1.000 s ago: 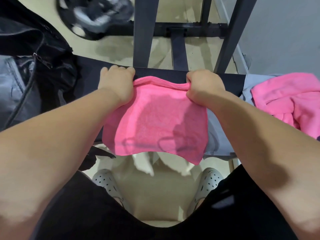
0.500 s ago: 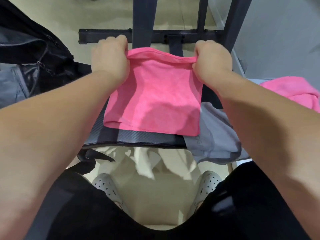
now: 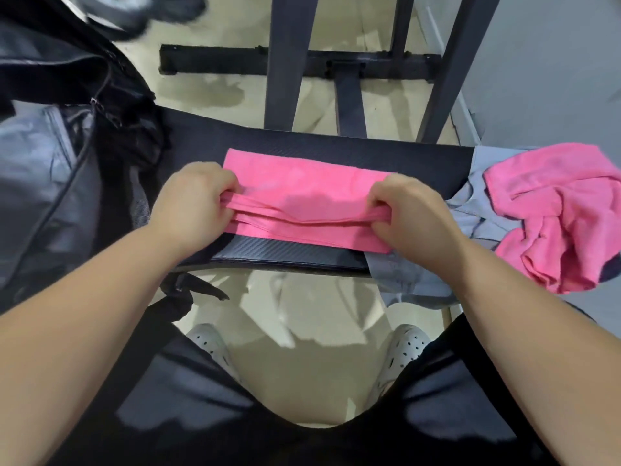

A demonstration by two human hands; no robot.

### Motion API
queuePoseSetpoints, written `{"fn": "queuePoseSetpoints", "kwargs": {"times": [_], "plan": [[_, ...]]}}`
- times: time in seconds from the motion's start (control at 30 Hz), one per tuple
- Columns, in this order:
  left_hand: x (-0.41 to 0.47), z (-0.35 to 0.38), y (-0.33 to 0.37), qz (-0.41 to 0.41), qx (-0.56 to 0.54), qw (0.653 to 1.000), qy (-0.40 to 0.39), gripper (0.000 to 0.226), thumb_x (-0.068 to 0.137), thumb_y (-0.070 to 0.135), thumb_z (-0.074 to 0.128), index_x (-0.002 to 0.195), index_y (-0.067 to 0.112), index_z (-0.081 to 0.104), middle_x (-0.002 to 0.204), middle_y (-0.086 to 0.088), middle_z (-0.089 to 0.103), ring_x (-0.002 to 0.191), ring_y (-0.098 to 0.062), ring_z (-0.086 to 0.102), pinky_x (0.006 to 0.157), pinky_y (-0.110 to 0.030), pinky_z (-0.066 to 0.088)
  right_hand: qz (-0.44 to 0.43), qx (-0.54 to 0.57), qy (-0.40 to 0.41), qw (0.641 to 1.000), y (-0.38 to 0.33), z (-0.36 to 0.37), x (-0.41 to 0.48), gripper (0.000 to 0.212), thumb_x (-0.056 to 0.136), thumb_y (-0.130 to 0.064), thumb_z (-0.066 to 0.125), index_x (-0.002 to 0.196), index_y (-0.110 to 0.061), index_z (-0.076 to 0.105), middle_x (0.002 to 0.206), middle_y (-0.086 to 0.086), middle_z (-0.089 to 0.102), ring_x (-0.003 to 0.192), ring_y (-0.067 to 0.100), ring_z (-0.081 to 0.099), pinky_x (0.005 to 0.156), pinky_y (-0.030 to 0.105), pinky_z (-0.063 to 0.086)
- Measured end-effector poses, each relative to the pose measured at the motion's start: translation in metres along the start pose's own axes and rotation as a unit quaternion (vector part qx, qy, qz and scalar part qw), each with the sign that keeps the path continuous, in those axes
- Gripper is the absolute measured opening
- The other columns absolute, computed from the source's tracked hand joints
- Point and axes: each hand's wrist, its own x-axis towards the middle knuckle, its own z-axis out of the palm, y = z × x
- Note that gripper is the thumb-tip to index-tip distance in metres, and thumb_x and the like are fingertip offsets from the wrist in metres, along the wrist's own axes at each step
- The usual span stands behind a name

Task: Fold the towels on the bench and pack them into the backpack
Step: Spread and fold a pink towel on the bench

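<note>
The black backpack [image 3: 50, 156] sits at the left end of the table [image 3: 302, 260], its zip parted. My left grip [image 3: 191, 200] is curled tight, pinching the left end of the folded pink towel [image 3: 302, 183], which lies flat across the middle of the table. My right grip [image 3: 413, 213] is closed the same way on the towel's right end, holding the top layer's near edge. Just right of it a grey towel [image 3: 413, 284] hangs over the table's near edge. A crumpled pink towel [image 3: 564, 213] lies on top of it at the far right.
</note>
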Motion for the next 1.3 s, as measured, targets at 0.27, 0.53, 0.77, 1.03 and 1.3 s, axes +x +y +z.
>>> {"fn": "queuePoseSetpoints", "kwargs": {"times": [0.27,0.53,0.77,1.03,1.3], "plan": [[-0.021,0.003,0.009,-0.001,-0.008,1.0,-0.023,0.002,0.086,0.013,0.068,0.085,0.012,0.066,0.073,-0.002,0.053,0.075,-0.038,0.057,0.065,-0.045,0.051,-0.004,-0.103,-0.073,0.992,-0.006,0.01,-0.019,0.025,0.078,0.0,0.061,0.074,-0.024,0.057,0.08,0.001,0.055,0.068,0.025,0.051,0.062,0.04,0.043],[-0.022,-0.007,0.027,-0.025,0.047,0.996,-0.077,0.022,0.074,0.037,0.075,0.089,0.021,0.073,0.081,-0.002,0.064,0.084,-0.033,0.06,0.067,-0.04,0.053,-0.008,-0.074,-0.099,0.992,-0.014,0.0,-0.02,0.036,0.077,-0.05,0.055,0.055,-0.031,0.034,0.063,-0.007,0.04,0.062,0.02,0.043,0.071,0.042,0.048],[-0.014,-0.01,0.033,0.065,0.152,0.986,-0.039,0.016,0.065,-0.006,0.074,0.069,0.009,0.07,0.059,-0.008,0.052,0.058,-0.033,0.048,0.054,-0.033,0.026,0.025,-0.091,-0.057,0.994,-0.045,0.006,0.012,0.046,0.095,-0.061,0.046,0.093,-0.022,0.069,0.091,0.001,0.057,0.09,0.023,0.053,0.076,0.037,0.043],[-0.017,-0.013,0.041,0.021,0.137,0.985,-0.099,0.034,0.081,0.043,0.051,0.056,0.018,0.046,0.061,-0.003,0.048,0.058,-0.032,0.051,0.053,-0.031,0.037,0.095,-0.158,-0.208,0.961,-0.068,0.051,0.029,0.068,0.101,-0.062,0.026,0.16,-0.032,0.008,0.17,0.005,-0.002,0.155,0.038,-0.002,0.119,0.066,0.005],[0.037,0.027,0.059,-0.086,0.075,0.978,-0.177,0.061,0.103,0.043,0.036,0.152,0.008,0.034,0.162,-0.015,0.03,0.148,-0.034,0.027,0.118,-0.056,0.025,0.107,-0.15,-0.146,0.972,-0.068,0.06,0.041,0.081,0.096,-0.072,0.017,0.161,-0.029,-0.005,0.168,0.01,-0.013,0.154,0.037,-0.012,0.12,0.063,-0.004]]}}
